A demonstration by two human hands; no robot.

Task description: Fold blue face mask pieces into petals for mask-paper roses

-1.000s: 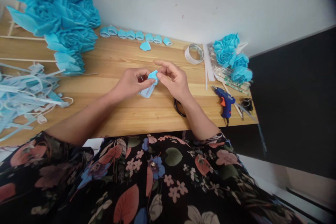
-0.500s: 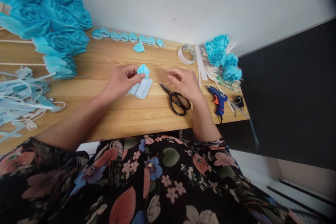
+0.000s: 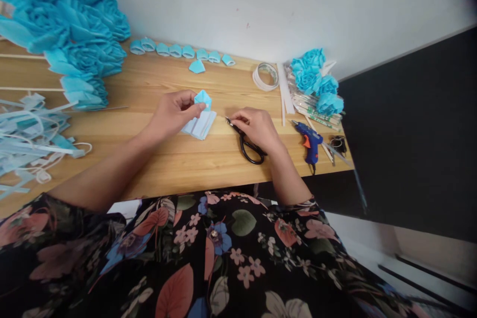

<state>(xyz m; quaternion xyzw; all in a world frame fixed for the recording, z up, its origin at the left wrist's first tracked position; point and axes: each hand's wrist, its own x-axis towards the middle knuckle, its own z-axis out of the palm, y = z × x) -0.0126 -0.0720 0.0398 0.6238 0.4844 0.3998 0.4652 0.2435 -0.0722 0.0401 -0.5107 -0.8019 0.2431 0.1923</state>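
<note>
Pinched between the thumb and fingers of my left hand [image 3: 175, 109] is a small folded blue paper piece [image 3: 203, 100] with a pointed top. Just below it, a stack of pale blue squares [image 3: 201, 126] lies on the table, partly behind my left hand. My right hand [image 3: 255, 126] is closed over the black-handled scissors [image 3: 250, 159], its fingertips at the blades near the tip. The scissors still lie on the wood, and my palm hides part of them.
Folded blue pieces [image 3: 175, 50] line the wall side. A tape roll [image 3: 265, 76], white strips [image 3: 284, 90], blue paper roses [image 3: 308, 79] and a blue glue gun [image 3: 312, 145] are at right. Large blue roses [image 3: 82, 39] and a heap of offcuts [image 3: 33, 134] fill the left.
My right hand has come down and a little left onto the scissors, and its fingers have closed at the blades. My left hand holds the folded paper piece in nearly the same place.
</note>
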